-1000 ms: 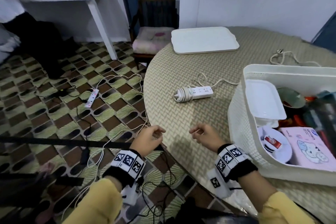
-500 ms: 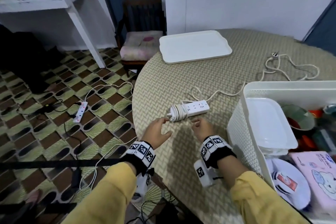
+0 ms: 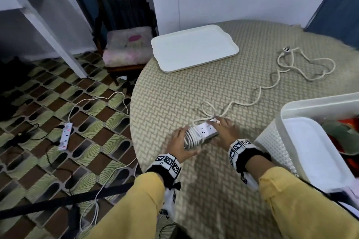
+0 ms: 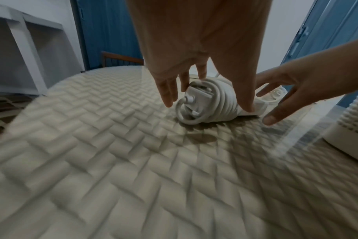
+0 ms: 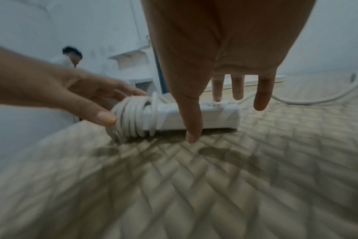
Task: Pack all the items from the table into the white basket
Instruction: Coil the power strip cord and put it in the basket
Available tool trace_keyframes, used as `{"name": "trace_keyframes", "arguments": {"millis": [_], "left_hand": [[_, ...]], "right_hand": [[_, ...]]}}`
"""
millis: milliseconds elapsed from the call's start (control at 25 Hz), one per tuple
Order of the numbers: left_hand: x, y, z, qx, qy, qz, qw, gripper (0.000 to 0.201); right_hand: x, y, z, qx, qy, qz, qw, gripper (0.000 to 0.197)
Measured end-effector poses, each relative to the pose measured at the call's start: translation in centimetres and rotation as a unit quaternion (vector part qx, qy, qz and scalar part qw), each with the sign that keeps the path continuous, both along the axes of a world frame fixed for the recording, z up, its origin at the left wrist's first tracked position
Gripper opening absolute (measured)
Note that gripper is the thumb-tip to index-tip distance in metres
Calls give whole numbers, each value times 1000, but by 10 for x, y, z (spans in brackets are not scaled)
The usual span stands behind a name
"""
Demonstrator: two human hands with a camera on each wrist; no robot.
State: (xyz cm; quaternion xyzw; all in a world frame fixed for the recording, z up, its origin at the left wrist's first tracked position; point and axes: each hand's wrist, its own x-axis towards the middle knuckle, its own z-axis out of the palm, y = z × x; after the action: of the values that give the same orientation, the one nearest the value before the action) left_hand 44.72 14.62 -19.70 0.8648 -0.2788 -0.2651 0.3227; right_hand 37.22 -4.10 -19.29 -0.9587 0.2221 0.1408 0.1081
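Power strip (image 3: 206, 131) lies between left hand (image 3: 179, 141) and right hand (image 3: 226, 130), both spread wide.

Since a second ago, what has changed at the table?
Both hands moved forward from the near table edge to the power strip. The left hand now brackets its cord-wrapped end; the right hand lies over the socket end, fingers straight, not yet closed. The strip, white tray and white basket stayed put.
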Motion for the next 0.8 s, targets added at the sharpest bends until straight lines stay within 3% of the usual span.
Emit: {"name": "trace_keyframes", "arguments": {"millis": [160, 200, 360, 440, 600, 800], "left_hand": [[15, 1, -15, -30, 13, -18, 999, 97], [17, 2, -16, -25, 2, -30, 999, 99], [20, 1, -15, -33, -21, -62, 997, 110], [20, 1, -8, -51, -30, -56, 997, 110], [28, 2, 38, -144, -74, -59, 985, 102], [34, 9, 111, -209, -173, -120, 955, 99]], "right_hand": [[5, 9, 0, -77, -38, -22, 996, 74], [6, 10, 3, -76, -10, -17, 997, 74], [7, 8, 14, 88, -3, -32, 996, 65], [3, 8, 36, 120, -31, -19, 992, 64], [-10, 9, 88, 129, -109, 5, 986, 67], [-31, 17, 152, 122, -232, 0, 965, 61]]}}
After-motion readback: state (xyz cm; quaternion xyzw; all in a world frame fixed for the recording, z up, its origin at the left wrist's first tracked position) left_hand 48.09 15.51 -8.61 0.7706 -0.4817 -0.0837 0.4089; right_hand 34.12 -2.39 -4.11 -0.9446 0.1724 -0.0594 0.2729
